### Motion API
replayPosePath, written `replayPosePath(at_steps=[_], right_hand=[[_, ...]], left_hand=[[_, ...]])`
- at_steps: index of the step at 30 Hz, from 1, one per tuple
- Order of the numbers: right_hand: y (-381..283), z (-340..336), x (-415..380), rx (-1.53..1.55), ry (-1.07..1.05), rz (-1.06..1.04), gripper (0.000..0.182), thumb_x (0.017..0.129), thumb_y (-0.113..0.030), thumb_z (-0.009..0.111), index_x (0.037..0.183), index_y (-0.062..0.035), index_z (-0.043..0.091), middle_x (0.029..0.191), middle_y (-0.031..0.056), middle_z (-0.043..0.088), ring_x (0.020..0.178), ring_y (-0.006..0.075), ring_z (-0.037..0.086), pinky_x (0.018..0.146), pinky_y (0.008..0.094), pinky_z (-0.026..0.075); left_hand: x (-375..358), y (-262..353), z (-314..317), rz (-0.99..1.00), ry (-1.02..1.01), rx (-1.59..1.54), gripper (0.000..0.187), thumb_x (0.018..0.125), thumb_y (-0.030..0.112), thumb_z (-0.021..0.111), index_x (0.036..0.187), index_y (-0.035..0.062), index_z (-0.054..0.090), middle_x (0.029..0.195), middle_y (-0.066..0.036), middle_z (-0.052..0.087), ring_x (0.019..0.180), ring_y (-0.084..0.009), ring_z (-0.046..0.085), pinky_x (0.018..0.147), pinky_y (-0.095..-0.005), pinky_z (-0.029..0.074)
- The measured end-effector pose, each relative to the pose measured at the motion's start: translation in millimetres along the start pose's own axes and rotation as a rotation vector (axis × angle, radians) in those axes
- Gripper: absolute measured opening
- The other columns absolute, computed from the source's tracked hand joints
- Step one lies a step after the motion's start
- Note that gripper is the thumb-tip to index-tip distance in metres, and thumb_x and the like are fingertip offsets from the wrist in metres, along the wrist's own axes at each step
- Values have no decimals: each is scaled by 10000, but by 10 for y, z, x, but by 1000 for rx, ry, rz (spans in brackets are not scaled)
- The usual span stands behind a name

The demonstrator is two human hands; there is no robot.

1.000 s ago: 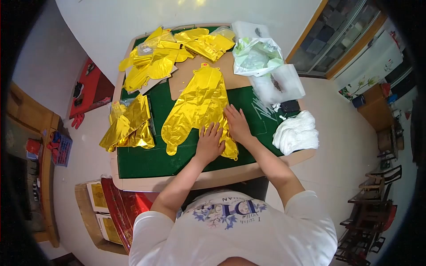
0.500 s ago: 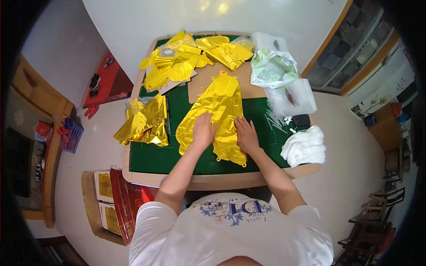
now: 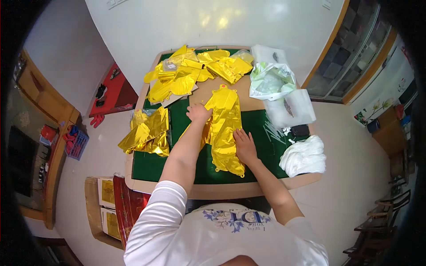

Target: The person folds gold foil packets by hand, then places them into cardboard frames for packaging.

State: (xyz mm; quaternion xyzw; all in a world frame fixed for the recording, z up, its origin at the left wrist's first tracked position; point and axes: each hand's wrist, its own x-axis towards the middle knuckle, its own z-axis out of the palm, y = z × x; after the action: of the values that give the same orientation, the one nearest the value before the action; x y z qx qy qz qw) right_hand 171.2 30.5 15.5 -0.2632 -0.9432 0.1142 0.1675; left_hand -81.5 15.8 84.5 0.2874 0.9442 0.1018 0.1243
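Observation:
A long gold foil balloon [image 3: 225, 126] lies flat and creased on the green tabletop in front of me, a red mark at its far tip. My left hand [image 3: 199, 112] is at its left side, the thumb against the foil and the fingers around the edge; the forearm hides part of that side. The left part of the foil looks lifted and darker near my wrist. On the lower right edge rests my right hand [image 3: 245, 144], fingers stretched out flat on the foil and the green surface.
Gold foil pieces [image 3: 177, 80] are heaped at the back left, with another folded pile [image 3: 148, 131] at the left. At the right are a plastic bag [image 3: 273, 82], a white packet [image 3: 290, 108], a black item [image 3: 300, 130] and white bundled material [image 3: 304, 156]. A box [image 3: 93, 208] stands on the floor.
My left hand has moved up and left along the balloon. The balloon's wide left side is drawn in, showing more green there. My right hand stays on the right edge. The camera view has tilted slightly.

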Motion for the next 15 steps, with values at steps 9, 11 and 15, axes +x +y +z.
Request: replayPosePath(at_steps=[9,11,15], right_hand=[[18,9,-7,-10,10,-3,480,878,-73,493,1356,-56,450,1449,120,427,1386,275,336,1146,492,208],[20,14,-12,-1,2,3,484,876,-73,495,1358,-56,447,1456,117,420,1390,273,329,1149,490,203],[13,15,-16,-9,-15,16,493,877,-72,495,1367,-57,435,1476,110,395,1403,264,305,1158,481,187]], left_hand=[[306,210,-15,-89,-207,-55,557,798,321,659,1300,99,563,1373,-133,485,1285,-308,427,980,-426,406],[378,194,12,-100,-271,-148,534,810,300,653,1299,105,567,1392,-125,481,1300,-297,421,1026,-421,373],[232,252,-173,-161,-228,-127,516,818,287,648,1304,130,571,1406,-110,481,1306,-290,428,1045,-415,365]])
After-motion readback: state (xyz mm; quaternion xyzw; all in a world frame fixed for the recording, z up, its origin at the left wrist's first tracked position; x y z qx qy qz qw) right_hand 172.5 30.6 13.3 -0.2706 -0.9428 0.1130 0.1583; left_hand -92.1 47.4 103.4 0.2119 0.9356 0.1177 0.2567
